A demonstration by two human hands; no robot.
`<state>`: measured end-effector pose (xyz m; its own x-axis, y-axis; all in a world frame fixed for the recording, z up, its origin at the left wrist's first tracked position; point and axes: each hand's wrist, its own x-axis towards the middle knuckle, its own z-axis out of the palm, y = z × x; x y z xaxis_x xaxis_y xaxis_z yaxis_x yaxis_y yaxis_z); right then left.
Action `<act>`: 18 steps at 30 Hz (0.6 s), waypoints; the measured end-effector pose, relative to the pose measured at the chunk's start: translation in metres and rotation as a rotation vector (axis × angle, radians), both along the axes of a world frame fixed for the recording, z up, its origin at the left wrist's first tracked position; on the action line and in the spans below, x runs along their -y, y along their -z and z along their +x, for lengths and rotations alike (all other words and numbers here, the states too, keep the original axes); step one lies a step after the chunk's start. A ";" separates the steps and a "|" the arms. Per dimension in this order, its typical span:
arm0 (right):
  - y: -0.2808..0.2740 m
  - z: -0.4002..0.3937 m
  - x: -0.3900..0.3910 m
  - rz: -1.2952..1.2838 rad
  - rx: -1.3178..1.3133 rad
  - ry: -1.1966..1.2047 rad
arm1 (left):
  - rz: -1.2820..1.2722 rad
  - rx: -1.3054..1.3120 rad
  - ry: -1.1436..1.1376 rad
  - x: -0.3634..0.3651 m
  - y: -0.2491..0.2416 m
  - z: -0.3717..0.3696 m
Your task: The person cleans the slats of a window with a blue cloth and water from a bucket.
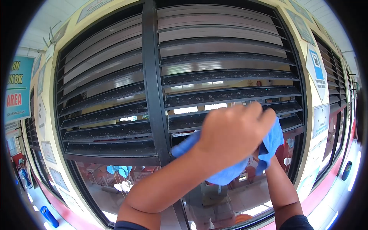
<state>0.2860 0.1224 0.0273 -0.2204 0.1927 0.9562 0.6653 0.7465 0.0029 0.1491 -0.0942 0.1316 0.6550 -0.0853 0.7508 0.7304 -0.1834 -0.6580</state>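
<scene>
In the middle of the head view, my left hand is closed with its fingers bent over a blue cloth. The cloth hangs in folds below and to both sides of that hand, in front of the lower louvre slats. From the lower right my right forearm rises to the cloth. The right hand itself is mostly hidden behind the left hand and the cloth, so its fingers do not show. The dark slats carry pale specks of dirt.
A thick dark window post divides the two louvre panels. Below them is window glass, with blue and white heart decorations at left. Signs cover the yellow wall. A blue cylinder stands on the floor at lower left.
</scene>
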 end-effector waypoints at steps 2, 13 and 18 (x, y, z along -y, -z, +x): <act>-0.005 0.012 0.000 0.000 0.046 0.032 | -0.044 -0.111 0.012 -0.005 0.018 0.018; -0.081 0.077 0.003 0.384 -0.127 0.883 | -0.202 -0.317 0.203 -0.018 0.038 -0.028; -0.110 0.083 0.002 0.395 -0.710 0.464 | -0.097 -0.038 -0.045 -0.058 0.022 -0.080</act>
